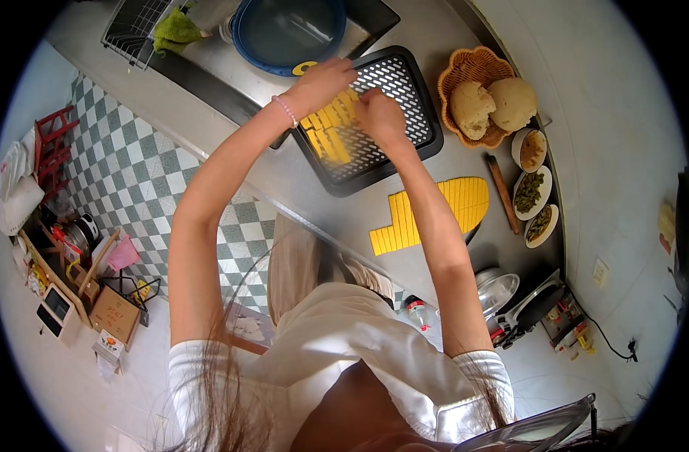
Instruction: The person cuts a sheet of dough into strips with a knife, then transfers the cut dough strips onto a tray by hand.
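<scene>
A dark rectangular tray [335, 181] with a perforated base lies on the steel counter. Yellow strips [328, 142] cover its left part in rows. My left hand [323, 84], with a beaded bracelet at the wrist, is over the tray's upper left edge, fingers bent above the strips. My right hand [381, 119] is closed over the middle of the tray, at the right end of the strips; its fingertips and anything in them are too small to make out. Nearer my body, a flat sheet of dough cut into yellow strips [401, 218] lies on the counter, partly beneath my right forearm.
A blue-rimmed basin [290, 34] stands beyond the tray, near a green cloth [176, 32] and a wire rack [130, 34]. To the right are a wicker basket [454, 66] with two buns, a wooden stick [503, 194], several small dishes [539, 205] and pans [537, 301].
</scene>
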{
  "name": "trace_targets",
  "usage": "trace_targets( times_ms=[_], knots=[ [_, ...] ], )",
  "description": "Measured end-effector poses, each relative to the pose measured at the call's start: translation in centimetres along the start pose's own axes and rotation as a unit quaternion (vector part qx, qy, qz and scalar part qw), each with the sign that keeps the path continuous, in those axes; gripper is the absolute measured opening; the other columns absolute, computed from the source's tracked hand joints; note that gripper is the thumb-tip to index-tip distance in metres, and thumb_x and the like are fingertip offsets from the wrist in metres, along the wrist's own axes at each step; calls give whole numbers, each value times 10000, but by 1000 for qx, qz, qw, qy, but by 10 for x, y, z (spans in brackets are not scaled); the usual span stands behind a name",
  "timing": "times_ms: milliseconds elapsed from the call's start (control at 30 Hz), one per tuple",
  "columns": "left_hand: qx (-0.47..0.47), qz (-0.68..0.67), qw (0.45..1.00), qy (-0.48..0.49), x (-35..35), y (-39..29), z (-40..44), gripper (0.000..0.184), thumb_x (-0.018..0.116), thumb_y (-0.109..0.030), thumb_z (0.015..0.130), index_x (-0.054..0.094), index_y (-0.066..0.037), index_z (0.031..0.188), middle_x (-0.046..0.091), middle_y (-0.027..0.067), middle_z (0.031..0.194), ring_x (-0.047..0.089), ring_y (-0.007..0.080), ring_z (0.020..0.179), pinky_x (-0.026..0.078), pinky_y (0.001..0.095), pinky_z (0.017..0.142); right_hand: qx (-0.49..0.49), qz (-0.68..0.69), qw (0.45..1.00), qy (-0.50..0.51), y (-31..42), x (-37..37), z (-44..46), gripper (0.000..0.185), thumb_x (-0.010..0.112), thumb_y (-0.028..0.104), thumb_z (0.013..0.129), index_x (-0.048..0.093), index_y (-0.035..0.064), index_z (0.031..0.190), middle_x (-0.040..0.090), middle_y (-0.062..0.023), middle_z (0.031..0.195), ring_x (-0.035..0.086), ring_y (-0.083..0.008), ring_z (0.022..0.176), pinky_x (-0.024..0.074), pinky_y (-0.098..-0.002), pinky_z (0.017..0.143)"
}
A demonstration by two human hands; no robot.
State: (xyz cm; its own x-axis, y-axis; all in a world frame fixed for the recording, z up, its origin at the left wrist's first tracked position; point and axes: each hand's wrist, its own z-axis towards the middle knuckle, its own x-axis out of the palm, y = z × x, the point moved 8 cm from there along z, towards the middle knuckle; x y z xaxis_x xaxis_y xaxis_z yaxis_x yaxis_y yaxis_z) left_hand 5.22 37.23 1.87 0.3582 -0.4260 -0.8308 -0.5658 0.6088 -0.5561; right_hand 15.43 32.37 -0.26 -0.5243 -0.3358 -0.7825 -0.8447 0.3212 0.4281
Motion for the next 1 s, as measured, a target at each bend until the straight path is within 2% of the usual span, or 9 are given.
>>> trace_targets(
  times_ms=[100, 167, 300, 467, 600, 667, 800, 1000],
  knots=[
    [-13, -4, 999, 34, 2, 3, 2, 166, 535, -83, 826, 592, -31, 973, 540, 97, 995, 516, 275, 1036, 454, 374, 851, -6, 64, 997, 39, -10, 8, 1, 214, 570, 238, 822, 635, 44, 885, 662, -177, 778, 648, -340, 771, 507, -429, 723],
    [-18, -6, 999, 45, 1, 4, 3, 163, 534, -84, 829, 596, -33, 971, 547, 102, 994, 525, 282, 1029, 456, 375, 848, -20, 90, 995, 31, -12, 8, -2, 207, 576, 231, 820, 631, 42, 882, 659, -178, 766, 647, -340, 760, 507, -429, 715],
    [-25, -29, 999, 24, -7, 2, 3, 161, 499, -67, 783, 611, -31, 893, 562, 123, 948, 542, 290, 986, 461, 372, 815, -44, 110, 993, 26, -13, 9, -8, 188, 596, 216, 814, 623, 39, 873, 655, -174, 750, 643, -338, 741, 508, -427, 693],
    [-28, 1, 999, 38, -8, 1, 5, 169, 503, -81, 784, 620, -42, 900, 575, 115, 930, 551, 287, 977, 463, 369, 817, -75, 75, 994, -38, -3, -5, -18, 169, 626, 196, 795, 609, 47, 872, 655, -157, 744, 644, -327, 725, 506, -419, 663],
    [12, 58, 998, 27, -9, -6, 5, 165, 502, -74, 780, 616, -48, 895, 583, 110, 925, 560, 290, 956, 464, 372, 814, -104, 52, 990, -76, 1, -10, -24, 156, 627, 176, 789, 599, 54, 881, 654, -149, 754, 642, -322, 705, 500, -420, 644],
    [31, 70, 997, 15, -9, -8, 5, 161, 501, -71, 778, 613, -49, 892, 585, 110, 930, 561, 292, 954, 463, 373, 814, -90, 38, 991, -87, 0, -11, -25, 152, 625, 171, 788, 599, 53, 881, 654, -147, 760, 641, -323, 701, 499, -423, 644],
    [9, 31, 998, 48, -7, 0, 8, 134, 545, -104, 823, 602, -49, 932, 574, 90, 949, 539, 268, 977, 452, 367, 833, -48, 43, 993, -97, -3, -17, -28, 146, 617, 168, 800, 595, 42, 871, 654, -148, 755, 640, -329, 706, 499, -418, 655],
    [-46, -36, 998, 24, -14, 4, 10, 126, 555, -103, 836, 593, -35, 935, 576, 105, 959, 540, 284, 990, 456, 373, 819, -33, 157, 985, -58, -17, -5, -22, 172, 610, 189, 822, 613, 31, 891, 671, -139, 769, 653, -313, 731, 508, -385, 678]
  ],
)
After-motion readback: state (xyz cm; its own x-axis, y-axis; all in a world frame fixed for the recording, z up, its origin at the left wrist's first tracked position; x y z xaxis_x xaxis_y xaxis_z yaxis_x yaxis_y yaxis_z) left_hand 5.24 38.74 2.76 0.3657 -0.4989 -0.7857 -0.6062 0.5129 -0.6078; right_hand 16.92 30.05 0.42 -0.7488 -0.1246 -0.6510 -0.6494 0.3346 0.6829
